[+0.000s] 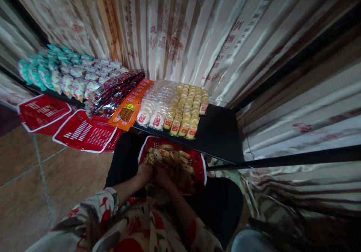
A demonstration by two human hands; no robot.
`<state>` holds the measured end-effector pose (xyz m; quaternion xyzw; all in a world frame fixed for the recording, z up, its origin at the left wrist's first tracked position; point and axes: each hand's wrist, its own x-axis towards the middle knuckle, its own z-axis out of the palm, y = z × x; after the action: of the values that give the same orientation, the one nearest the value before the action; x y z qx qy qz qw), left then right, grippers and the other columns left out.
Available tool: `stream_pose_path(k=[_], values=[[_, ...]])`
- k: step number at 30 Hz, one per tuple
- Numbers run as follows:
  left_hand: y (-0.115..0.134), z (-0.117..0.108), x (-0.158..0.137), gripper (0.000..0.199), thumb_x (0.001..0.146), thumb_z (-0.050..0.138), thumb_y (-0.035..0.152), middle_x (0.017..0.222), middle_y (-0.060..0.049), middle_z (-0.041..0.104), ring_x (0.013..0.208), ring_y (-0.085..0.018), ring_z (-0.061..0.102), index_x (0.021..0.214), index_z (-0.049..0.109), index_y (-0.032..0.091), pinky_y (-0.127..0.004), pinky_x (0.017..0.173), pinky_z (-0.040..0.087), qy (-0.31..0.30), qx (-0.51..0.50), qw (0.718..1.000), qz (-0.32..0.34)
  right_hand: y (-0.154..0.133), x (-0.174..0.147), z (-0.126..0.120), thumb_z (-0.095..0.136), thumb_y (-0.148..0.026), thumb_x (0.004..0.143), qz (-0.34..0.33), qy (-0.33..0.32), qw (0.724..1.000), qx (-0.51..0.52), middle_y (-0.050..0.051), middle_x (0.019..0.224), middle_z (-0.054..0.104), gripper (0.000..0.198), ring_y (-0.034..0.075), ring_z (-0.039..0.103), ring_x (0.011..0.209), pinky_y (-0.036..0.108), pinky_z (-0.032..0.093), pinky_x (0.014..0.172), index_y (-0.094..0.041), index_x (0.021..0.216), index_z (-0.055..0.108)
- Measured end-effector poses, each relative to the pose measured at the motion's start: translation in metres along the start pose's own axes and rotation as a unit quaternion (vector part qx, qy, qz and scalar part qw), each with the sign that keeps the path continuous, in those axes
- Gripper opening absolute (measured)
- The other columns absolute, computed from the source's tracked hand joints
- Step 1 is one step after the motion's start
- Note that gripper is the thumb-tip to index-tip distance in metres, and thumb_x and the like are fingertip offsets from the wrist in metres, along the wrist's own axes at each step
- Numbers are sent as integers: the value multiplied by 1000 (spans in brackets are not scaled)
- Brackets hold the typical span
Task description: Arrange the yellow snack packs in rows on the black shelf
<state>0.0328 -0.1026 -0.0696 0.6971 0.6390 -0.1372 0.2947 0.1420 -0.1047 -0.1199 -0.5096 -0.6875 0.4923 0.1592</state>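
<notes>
On my lap sits a red plastic basket with a white rim, holding many small yellow-wrapped snack packs. My left hand is at the basket's near left side, its fingers curled inward. Close beside it, my right hand reaches over the packs, fingers bent down and dim. Both hands look closed, but shadow hides whatever is between the fingers. Just beyond the basket, rows of yellow-wrapped packs lie on the black shelf.
White-wrapped packs, an orange snack bag, dark red packets, and white and green bags line the shelf leftward. Two red baskets are on the left. Pleated curtains hang behind; a dark bar runs right.
</notes>
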Motion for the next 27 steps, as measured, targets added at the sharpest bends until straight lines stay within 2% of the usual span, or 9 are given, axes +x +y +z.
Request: stream_pose_path(k=[4, 8, 12, 17, 21, 24, 27], values=[[0, -4, -1, 30, 80, 46, 14, 107, -19, 64, 100, -28, 62, 105, 62, 9, -36, 79, 51, -11, 45, 999, -24, 9, 2, -2, 45, -14, 75, 68, -4, 998, -1, 8, 97, 70, 26, 19, 63, 88, 28, 45, 81, -17, 87, 68], [-3, -10, -6, 34, 81, 39, 8, 108, -19, 63, 97, -26, 63, 109, 58, 8, -36, 78, 52, -6, 69, 997, -15, 12, 0, -9, 40, -10, 76, 99, 25, 995, -6, 10, 103, 68, 33, 19, 61, 95, 29, 43, 86, -16, 95, 67], [-7, -22, -15, 35, 81, 45, 15, 112, -18, 60, 95, -26, 64, 115, 54, 12, -36, 78, 51, 6, 87, 996, 15, 9, -4, -22, 39, -15, 82, 120, 63, 991, -3, 11, 107, 67, 32, 20, 60, 100, 29, 42, 89, -15, 100, 65], [-12, -44, -26, 33, 81, 46, 21, 111, -18, 57, 89, -26, 65, 112, 54, 11, -35, 74, 51, 35, 112, 990, 76, 6, -7, -36, 42, -22, 83, 126, 100, 987, 14, 10, 99, 69, 28, 20, 62, 92, 30, 45, 84, -15, 94, 67], [-10, -68, -34, 29, 82, 43, 19, 110, -12, 55, 90, -21, 63, 107, 56, 15, -30, 76, 50, 46, 85, 982, 164, 2, -9, -47, 45, -26, 81, 88, 103, 984, 114, 6, 97, 69, 27, 19, 63, 88, 32, 48, 80, -20, 96, 67], [-3, -85, -37, 24, 80, 44, 17, 106, -7, 55, 89, -17, 61, 100, 57, 18, -26, 78, 47, 46, 50, 976, 207, 0, -15, -61, 50, -33, 78, 65, 83, 969, 221, 5, 100, 68, 31, 20, 62, 89, 34, 49, 78, -22, 103, 65], [4, -97, -33, 22, 80, 43, 16, 100, -5, 54, 87, -14, 58, 96, 58, 19, -24, 79, 46, 68, 19, 968, 239, -3, -26, -83, 61, -42, 71, 69, 53, 952, 295, 6, 92, 69, 39, 20, 63, 81, 34, 49, 72, -20, 103, 65]])
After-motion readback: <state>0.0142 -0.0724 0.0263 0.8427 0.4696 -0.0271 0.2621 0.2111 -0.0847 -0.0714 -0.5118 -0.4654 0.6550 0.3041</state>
